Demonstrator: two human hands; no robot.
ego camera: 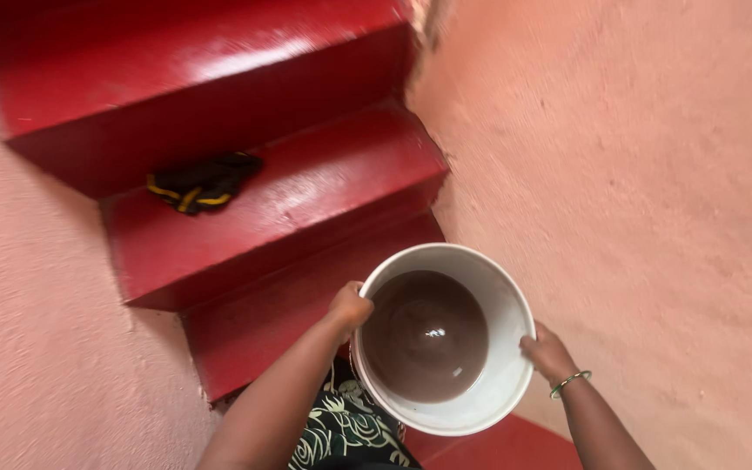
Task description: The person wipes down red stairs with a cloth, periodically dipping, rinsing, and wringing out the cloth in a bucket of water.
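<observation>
Black-and-yellow cloth (204,182) on far left red step (306,187). Left hand (351,305) fingers curled over left rim of white bucket (505,300), muddy brown water (426,336) inside, near centre. Right hand (547,352) grips right rim, green bangle (570,381) on wrist. Pink wall (646,174) right.

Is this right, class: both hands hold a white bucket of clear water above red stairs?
Not quite. In the head view, the left hand and right hand do hold the white bucket above the red stairs, but the water is murky brown, not clear.
</observation>
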